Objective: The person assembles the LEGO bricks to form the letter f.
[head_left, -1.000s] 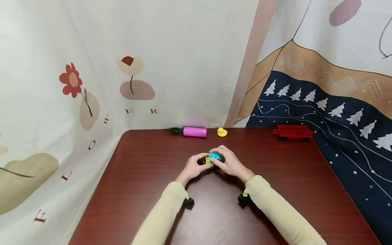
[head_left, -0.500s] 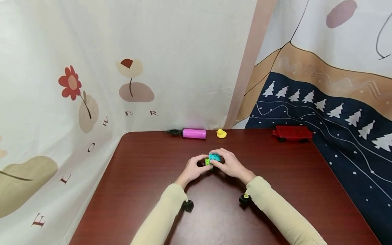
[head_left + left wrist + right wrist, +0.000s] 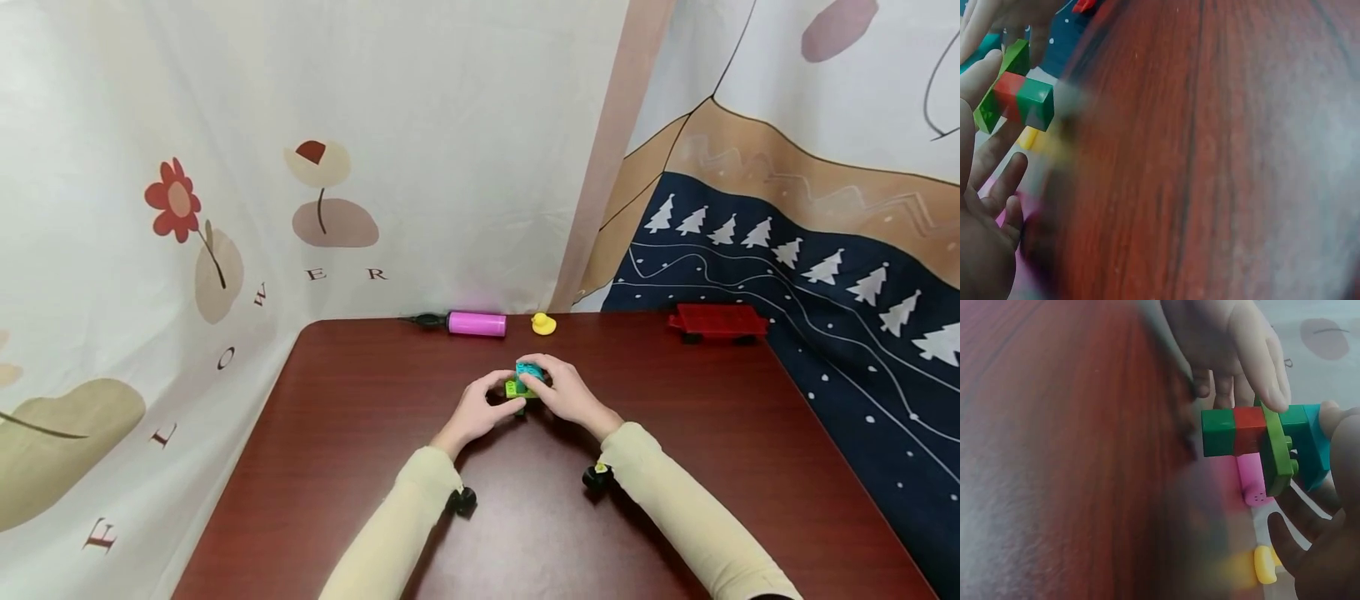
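Both hands meet over the table around a small stack of toy building bricks. From the bottom, the right wrist view shows a dark green brick [image 3: 1218,432], a red brick [image 3: 1249,430], a wider lime green brick [image 3: 1277,453], another green brick [image 3: 1294,416] and a teal brick [image 3: 1316,445] on top. My left hand [image 3: 480,405] pinches the lime green brick between thumb and fingers. My right hand [image 3: 566,393] grips the teal brick, thumb on the near side and fingers behind. The lower bricks hang below the left thumb in the left wrist view.
Along the table's [image 3: 360,375] back edge lie a pink-purple hand pump [image 3: 477,323] with a black nozzle and a yellow rubber duck [image 3: 543,324]. A red toy wagon [image 3: 718,322] stands at the back right corner. Printed fabric [image 3: 465,167] hangs behind.
My right hand has shifted the teal brick slightly upward and away, and more of the lime green brick now shows under it. My left hand keeps its grip, almost in place.
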The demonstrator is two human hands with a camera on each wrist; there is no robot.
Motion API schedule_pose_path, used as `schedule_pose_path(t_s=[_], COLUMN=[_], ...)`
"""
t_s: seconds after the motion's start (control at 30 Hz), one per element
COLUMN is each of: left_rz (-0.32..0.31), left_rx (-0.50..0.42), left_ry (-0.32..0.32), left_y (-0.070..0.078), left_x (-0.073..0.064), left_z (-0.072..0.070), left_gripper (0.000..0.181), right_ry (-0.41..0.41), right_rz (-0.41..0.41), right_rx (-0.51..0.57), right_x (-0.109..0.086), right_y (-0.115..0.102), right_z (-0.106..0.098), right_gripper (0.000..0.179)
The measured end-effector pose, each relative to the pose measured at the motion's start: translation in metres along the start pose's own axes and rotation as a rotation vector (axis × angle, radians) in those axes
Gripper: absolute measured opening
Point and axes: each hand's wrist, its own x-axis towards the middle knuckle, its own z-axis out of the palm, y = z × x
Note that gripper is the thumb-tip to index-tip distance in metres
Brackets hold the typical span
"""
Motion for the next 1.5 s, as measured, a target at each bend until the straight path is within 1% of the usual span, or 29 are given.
schedule_pose_path(t_s=[0.17,0.3,0.4,0.57,0.73,0.87,0.97,1.1,1.23,1.33,1.5], left_rz=[0.013,0.025,0.036,0.073,0.097,0.143,0.172,0.165,0.146,0.126,0.096], left_rx=[-0.021,-0.003,0.007,0.038,0.081,0.106,0.105,0.11,0.113,0.123,0.138], left_ry=[-0.026,-0.052,-0.061,-0.058,-0.051,-0.039,-0.029,-0.034,-0.041,-0.038,-0.036], left_y=[0.007,0.01,0.01,0.008,0.007,0.006,0.005,0.004,0.004,0.004,0.003], left_x=[0.0,0.001,0.002,0.002,0.0,0.001,0.002,0.003,0.003,0.003,0.003], left_z=[0.001,0.002,0.002,0.003,0.003,0.002,0.0,-0.001,-0.002,-0.003,-0.005], left_gripper=[0.076,0.094,0.099,0.094,0.091,0.09,0.088,0.085,0.084,0.084,0.084], right_ry=[0.054,0.073,0.066,0.024,0.001,-0.012,-0.017,-0.041,-0.098,-0.13,-0.144], right_rz=[0.094,0.123,0.138,0.168,0.163,0.167,0.166,0.175,0.195,0.191,0.171], right_rx=[0.063,0.089,0.098,0.106,0.073,0.073,0.079,0.07,0.039,0.02,0.005], right_x=[0.004,0.006,0.007,0.008,0.009,0.01,0.011,0.013,0.014,0.016,0.018], right_y=[0.001,0.001,0.001,0.001,0.001,-0.001,-0.002,-0.002,0.0,0.002,0.006], right_z=[-0.004,-0.007,-0.008,-0.01,-0.01,-0.009,-0.01,-0.01,-0.011,-0.012,-0.012], right_gripper=[0.034,0.031,0.026,0.02,0.023,0.023,0.021,0.021,0.026,0.032,0.038])
